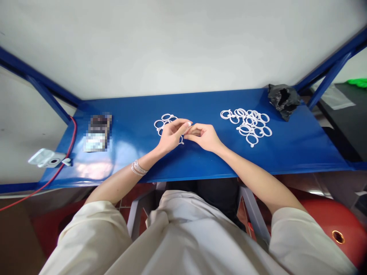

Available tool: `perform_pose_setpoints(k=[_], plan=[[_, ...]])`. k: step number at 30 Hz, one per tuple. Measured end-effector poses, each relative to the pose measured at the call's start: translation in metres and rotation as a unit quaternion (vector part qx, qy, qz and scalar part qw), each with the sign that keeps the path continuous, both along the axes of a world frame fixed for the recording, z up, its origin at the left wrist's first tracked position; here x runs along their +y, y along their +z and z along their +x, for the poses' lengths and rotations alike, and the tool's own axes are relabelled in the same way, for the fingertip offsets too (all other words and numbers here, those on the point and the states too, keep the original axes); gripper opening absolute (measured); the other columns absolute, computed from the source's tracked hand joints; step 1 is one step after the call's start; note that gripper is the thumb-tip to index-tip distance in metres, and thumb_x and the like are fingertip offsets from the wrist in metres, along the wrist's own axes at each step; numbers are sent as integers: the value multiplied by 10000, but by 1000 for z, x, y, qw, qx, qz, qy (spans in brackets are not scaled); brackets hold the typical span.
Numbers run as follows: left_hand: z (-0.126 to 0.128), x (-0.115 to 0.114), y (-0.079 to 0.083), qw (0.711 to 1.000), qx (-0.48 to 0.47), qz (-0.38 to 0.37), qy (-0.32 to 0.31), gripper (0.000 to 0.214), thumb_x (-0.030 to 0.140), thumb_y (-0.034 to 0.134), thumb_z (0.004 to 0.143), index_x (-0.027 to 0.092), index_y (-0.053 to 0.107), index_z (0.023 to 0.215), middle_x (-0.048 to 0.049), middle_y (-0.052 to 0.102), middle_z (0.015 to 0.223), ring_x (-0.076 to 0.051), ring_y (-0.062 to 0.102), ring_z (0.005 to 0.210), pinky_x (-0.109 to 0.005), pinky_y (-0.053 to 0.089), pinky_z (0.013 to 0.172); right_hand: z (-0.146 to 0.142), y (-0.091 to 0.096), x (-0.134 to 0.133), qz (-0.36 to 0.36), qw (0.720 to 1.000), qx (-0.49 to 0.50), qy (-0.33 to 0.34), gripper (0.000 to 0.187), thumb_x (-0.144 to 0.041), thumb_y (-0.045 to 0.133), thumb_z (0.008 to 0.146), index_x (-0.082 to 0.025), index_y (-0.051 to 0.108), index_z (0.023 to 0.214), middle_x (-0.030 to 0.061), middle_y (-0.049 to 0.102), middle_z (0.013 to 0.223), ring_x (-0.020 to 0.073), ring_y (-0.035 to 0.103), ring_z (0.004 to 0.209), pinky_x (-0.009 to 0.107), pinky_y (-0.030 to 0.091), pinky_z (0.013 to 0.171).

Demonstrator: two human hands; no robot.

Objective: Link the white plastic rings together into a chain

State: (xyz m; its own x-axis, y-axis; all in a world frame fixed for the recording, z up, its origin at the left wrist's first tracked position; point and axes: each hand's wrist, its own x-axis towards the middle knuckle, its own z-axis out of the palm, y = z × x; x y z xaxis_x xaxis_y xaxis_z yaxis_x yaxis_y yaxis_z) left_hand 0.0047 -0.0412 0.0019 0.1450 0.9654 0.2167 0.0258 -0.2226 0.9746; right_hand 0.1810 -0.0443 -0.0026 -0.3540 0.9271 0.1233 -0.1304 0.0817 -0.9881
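Observation:
My left hand (172, 135) and my right hand (205, 136) meet at the fingertips above the middle of the blue table. Both are closed in a pinch. A small white piece (189, 124) shows at my left thumb and fingers; the rest of it is hidden. What my right fingers grip is covered by the hand. Behind and beneath my left hand lies a small group of white plastic rings (159, 124), each with a little knob, partly covered. Farther right is a larger loose pile of similar white rings (252, 139), several of them overlapping.
The blue table (200, 168) has a pale wall behind it and blue posts at its sides. A crumpled black plastic bag (283, 100) sits at the back right. At left are a blurred-out item (98, 131), a white device (47, 158) and a red cable (73, 139).

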Motion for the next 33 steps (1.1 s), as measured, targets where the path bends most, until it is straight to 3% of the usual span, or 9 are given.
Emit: perform_pose_setpoints(k=[7, 12, 15, 18, 23, 26, 33], plan=[[-2, 6, -2, 997, -51, -55, -9, 380, 601, 703, 974, 224, 694, 1020, -79, 790, 1086, -182, 753, 973, -327, 612, 846, 2, -5, -1, 100, 994, -54, 9, 201, -385, 833, 880, -222, 811, 996, 99, 806, 1231, 256, 797, 1079, 452, 640, 1051], [-8, 14, 1, 990, -98, -94, -33, 369, 598, 720, 952, 246, 618, 992, -57, 765, 990, -209, 768, 982, -359, 631, 832, 6, 3, -4, 171, 977, -128, 6, 143, -309, 758, 935, -256, 824, 1051, 100, 741, 1424, 283, 767, 1132, 486, 643, 1029], [-18, 24, 5, 986, -108, -121, -41, 320, 528, 716, 951, 235, 590, 926, -50, 724, 882, -202, 759, 873, -350, 605, 765, 13, 11, -1, 189, 973, -128, -36, 129, -332, 727, 956, -242, 813, 992, 116, 757, 1368, 238, 771, 955, 455, 659, 925], [-26, 33, 7, 984, -115, -135, -19, 311, 477, 703, 939, 228, 557, 824, -21, 580, 695, -217, 747, 869, -308, 537, 677, 22, 16, 6, 199, 965, -157, -66, 146, -347, 721, 950, -233, 796, 902, 111, 784, 1215, 216, 746, 879, 413, 642, 822], [-26, 34, 7, 988, -93, -127, -4, 492, 689, 599, 962, 235, 529, 786, -10, 539, 660, -131, 513, 545, -293, 399, 504, 27, 12, 13, 207, 960, -179, -56, 136, -329, 732, 936, -225, 783, 864, 101, 771, 1119, 210, 734, 858, 381, 601, 741], [-22, 29, 9, 992, -70, -104, -2, 560, 738, 585, 954, 229, 527, 729, 15, 449, 601, -96, 360, 467, -273, 296, 438, 26, 10, 13, 216, 958, -183, -43, 131, -319, 721, 951, -223, 781, 884, 96, 765, 1096, 206, 732, 863, 373, 591, 735], [-22, 19, 13, 990, -88, -114, -12, 481, 479, 675, 849, 201, 399, 569, 65, 256, 563, -45, 222, 469, -212, 189, 446, 27, 8, 16, 235, 952, -192, -43, 130, -314, 705, 957, -216, 766, 896, 88, 763, 1066, 204, 727, 847, 369, 592, 718]])
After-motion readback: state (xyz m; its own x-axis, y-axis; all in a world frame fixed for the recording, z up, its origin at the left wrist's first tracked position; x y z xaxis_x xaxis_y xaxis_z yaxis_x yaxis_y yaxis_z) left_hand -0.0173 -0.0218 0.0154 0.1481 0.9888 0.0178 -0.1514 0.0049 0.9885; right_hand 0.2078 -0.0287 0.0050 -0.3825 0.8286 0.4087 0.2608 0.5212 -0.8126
